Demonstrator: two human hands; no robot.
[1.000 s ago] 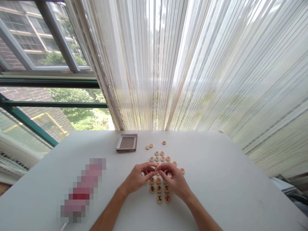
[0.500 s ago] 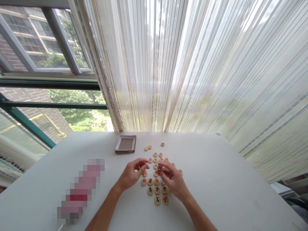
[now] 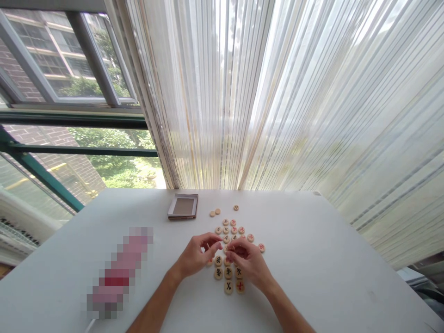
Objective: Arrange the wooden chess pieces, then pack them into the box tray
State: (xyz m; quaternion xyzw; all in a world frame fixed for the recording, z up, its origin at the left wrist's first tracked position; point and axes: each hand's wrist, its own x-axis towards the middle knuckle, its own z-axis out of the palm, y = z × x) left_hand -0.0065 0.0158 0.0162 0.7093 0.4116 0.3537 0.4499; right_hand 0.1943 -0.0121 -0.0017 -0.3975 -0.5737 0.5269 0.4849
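Observation:
Round wooden Chinese chess pieces with red or black characters lie in rows on the table; one black-marked piece (image 3: 218,273) is at the lower left of the group. Over the left side of the rows is my left hand (image 3: 199,253), its thumb and forefinger apart and nothing visible between them. My right hand (image 3: 248,259) covers the right middle of the rows, thumb and fingers pinched on a small chess piece (image 3: 225,249), partly hidden by the fingertips. Several pieces under both hands are hidden. A red-marked piece (image 3: 240,286) lies in the nearest row.
A shallow open box (image 3: 183,206) stands on the white table (image 3: 312,268), left of two blank-faced pieces (image 3: 215,212). Another piece (image 3: 236,207) lies alone near the back. A blurred-out pink object (image 3: 120,273) is on the left. Sheer curtains (image 3: 215,115) hang beyond the table.
My left hand has moved slightly right and nearer me. My right fingertips have come down a little toward me, and a black-marked piece behind them now shows.

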